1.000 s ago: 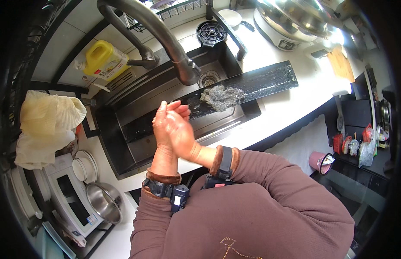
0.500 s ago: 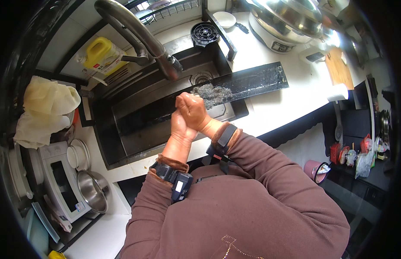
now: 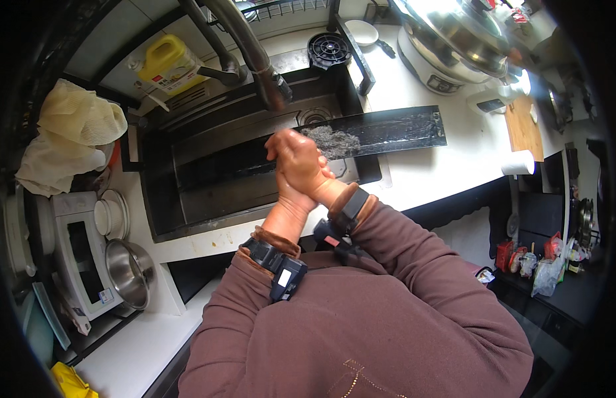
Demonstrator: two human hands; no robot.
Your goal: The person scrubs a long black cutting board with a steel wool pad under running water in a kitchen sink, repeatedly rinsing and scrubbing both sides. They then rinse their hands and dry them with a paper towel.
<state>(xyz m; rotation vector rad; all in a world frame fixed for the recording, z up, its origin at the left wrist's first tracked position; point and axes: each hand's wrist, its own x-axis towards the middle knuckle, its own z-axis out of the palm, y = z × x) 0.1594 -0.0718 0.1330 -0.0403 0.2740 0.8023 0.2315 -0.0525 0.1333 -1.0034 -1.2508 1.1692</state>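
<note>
In front of me, over the sink (image 3: 208, 215), my two hands are clasped together. My right hand (image 3: 298, 158) lies on top, its fingers curled over the left. My left hand (image 3: 293, 189) is underneath, and its fingertips wrap round the right hand's edge. Whether anything is pressed between the palms is hidden. Just beyond my knuckles, a grey tangled wire scourer (image 3: 333, 142) rests on a long, wet black panel (image 3: 404, 127). That panel spans the sink, and its right end reaches over the white counter.
A metal faucet (image 3: 245, 40) arches above the sink. Behind it stand a yellow jug (image 3: 167, 63) and a round black burner-like part (image 3: 329, 50). A large steel-lidded cooker (image 3: 447, 40) is at back right. A microwave (image 3: 85, 255) and steel bowl (image 3: 130, 273) sit left.
My clasped hands have shifted slightly right, and the right hand has turned further over the left. The view has tilted a little. Scourer and panel keep their places across the sink.
</note>
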